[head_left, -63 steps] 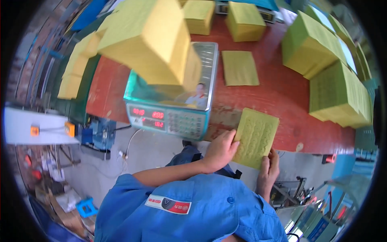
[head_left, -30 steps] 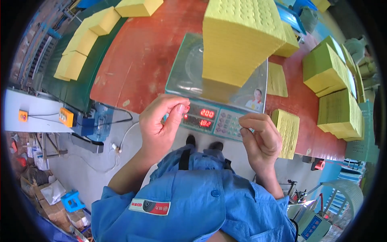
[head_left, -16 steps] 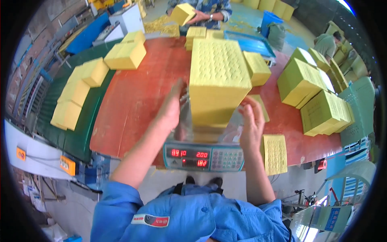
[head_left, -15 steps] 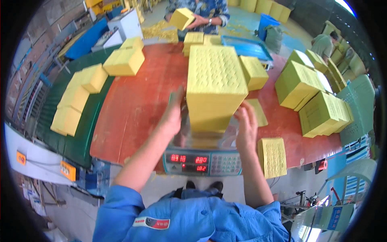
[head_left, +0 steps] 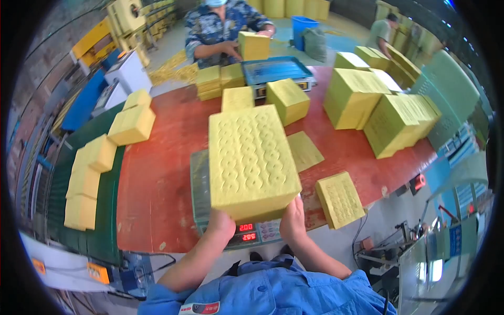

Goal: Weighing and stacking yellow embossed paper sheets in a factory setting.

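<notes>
On the near side of the scale (head_left: 199, 181), a small white-and-red label (head_left: 199, 308) sits on the blue shirt (head_left: 265, 289), its print too blurred to read. At the scale's front, the left hand (head_left: 223, 224) and right hand (head_left: 293, 218) have their grip around the lower near corners of the tall yellow stack (head_left: 254, 157), its top embossed with wavy rows. The stack is over the scale and covers most of its pan; whether it touches the pan cannot be told. Red lit digits show on the scale's display (head_left: 245, 232), partly hidden by the left hand, beside a keypad (head_left: 270, 230).

Just right of the scale, a short yellow stack (head_left: 339, 199) stands at the edge of the red counter (head_left: 157, 184). Farther right, a machine carries a blue label (head_left: 455, 239). Left of the scale, yellow blocks (head_left: 81, 184) line a green surface (head_left: 107, 226).

Behind the scale's right side lies a flat yellow sheet (head_left: 304, 151); beyond stand two blocks, (head_left: 287, 100) with larger yellow stacks (head_left: 396, 126) well to the right. Farthest behind the scale, past a blue tray (head_left: 277, 70), a co-worker (head_left: 223, 26) holds another yellow block (head_left: 254, 46).
</notes>
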The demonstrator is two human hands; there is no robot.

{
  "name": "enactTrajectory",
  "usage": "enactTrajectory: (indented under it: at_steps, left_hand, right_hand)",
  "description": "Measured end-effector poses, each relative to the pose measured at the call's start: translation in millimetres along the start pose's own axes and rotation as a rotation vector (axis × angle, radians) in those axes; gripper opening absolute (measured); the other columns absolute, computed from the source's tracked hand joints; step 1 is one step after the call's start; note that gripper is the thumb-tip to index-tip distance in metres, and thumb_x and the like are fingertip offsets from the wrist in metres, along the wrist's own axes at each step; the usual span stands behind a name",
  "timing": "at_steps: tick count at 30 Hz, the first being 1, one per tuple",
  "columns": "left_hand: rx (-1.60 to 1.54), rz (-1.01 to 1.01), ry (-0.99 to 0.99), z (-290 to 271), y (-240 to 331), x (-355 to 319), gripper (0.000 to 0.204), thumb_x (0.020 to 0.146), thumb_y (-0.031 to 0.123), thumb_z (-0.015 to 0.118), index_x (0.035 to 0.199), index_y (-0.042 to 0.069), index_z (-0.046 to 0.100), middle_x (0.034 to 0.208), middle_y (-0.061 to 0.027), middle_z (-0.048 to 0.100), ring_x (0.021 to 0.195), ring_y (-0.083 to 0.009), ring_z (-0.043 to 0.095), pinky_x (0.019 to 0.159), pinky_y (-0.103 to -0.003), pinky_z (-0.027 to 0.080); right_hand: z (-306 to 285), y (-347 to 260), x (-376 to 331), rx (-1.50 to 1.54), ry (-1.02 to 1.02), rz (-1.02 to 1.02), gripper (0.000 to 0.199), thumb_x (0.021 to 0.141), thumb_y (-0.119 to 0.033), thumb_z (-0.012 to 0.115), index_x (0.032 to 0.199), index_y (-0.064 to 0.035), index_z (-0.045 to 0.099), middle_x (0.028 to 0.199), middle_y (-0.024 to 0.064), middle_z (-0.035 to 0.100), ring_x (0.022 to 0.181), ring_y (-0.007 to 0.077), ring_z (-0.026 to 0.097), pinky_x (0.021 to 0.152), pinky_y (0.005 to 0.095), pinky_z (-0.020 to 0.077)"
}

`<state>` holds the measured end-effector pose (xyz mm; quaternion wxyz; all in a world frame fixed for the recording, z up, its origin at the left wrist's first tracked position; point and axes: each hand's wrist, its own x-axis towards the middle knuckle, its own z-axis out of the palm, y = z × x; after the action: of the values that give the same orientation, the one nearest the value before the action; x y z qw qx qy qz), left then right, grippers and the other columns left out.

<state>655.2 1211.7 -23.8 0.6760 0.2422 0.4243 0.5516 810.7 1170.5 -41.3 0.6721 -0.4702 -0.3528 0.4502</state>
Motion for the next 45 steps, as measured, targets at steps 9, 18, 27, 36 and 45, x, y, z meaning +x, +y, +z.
enactTrajectory:
  at_steps: [9, 18, 27, 36, 45]
  left_hand:
    - [-0.003, 0.018, -0.144, -6, 24, -15, 0.056, 0.105, 0.043, 0.045, 0.152, 0.013, 0.039, 0.153, -0.0080, 0.045, 0.138, -0.0261, 0.046, 0.114, -0.045, 0.039]
    - [0.322, -0.053, -0.472, 47, 114, -24, 0.064, 0.103, 0.051, 0.041, 0.149, 0.006, 0.042, 0.144, -0.0112, 0.054, 0.129, -0.0229, 0.055, 0.106, -0.039, 0.045]
    - [0.254, -0.221, -0.384, 70, 106, -37, 0.060, 0.101, 0.053, 0.042, 0.144, 0.011, 0.050, 0.135, -0.0098, 0.060, 0.119, -0.0228, 0.061, 0.093, -0.040, 0.053]
    - [0.086, -0.227, -0.507, 205, 10, 17, 0.057, 0.101, 0.050, 0.046, 0.141, 0.011, 0.053, 0.132, -0.0100, 0.062, 0.116, -0.0241, 0.062, 0.094, -0.044, 0.052]
    - [0.303, -0.385, -0.511, 354, -105, 80, 0.059, 0.095, 0.046, 0.057, 0.142, 0.009, 0.049, 0.132, -0.0107, 0.062, 0.118, -0.0259, 0.061, 0.094, -0.047, 0.053]
  right_hand:
    - [-32, -7, -20, -0.225, 0.034, -0.178, 0.040, 0.106, -0.022, 0.048, 0.139, 0.0013, 0.051, 0.128, 0.0096, 0.061, 0.118, 0.0156, 0.055, 0.103, 0.0301, 0.0425]
    - [-57, 19, -43, 0.332, -0.096, 0.475, 0.034, 0.105, -0.029, 0.053, 0.126, -0.0019, 0.059, 0.116, 0.0060, 0.066, 0.107, 0.0150, 0.063, 0.092, 0.0352, 0.0532]
    - [-102, -38, -26, 0.448, -0.249, 0.561, 0.050, 0.103, -0.042, 0.054, 0.137, -0.0057, 0.053, 0.124, 0.0059, 0.064, 0.112, 0.0167, 0.062, 0.088, 0.0391, 0.0551]
    - [-257, -91, 80, 0.235, -0.120, 0.349, 0.050, 0.103, -0.038, 0.052, 0.136, -0.0010, 0.056, 0.123, 0.0073, 0.066, 0.113, 0.0171, 0.060, 0.097, 0.0345, 0.0480]
    - [-406, -48, 175, 0.383, -0.014, 0.524, 0.043, 0.105, -0.031, 0.042, 0.135, -0.0048, 0.056, 0.125, 0.0090, 0.066, 0.114, 0.0221, 0.062, 0.096, 0.0403, 0.0499]
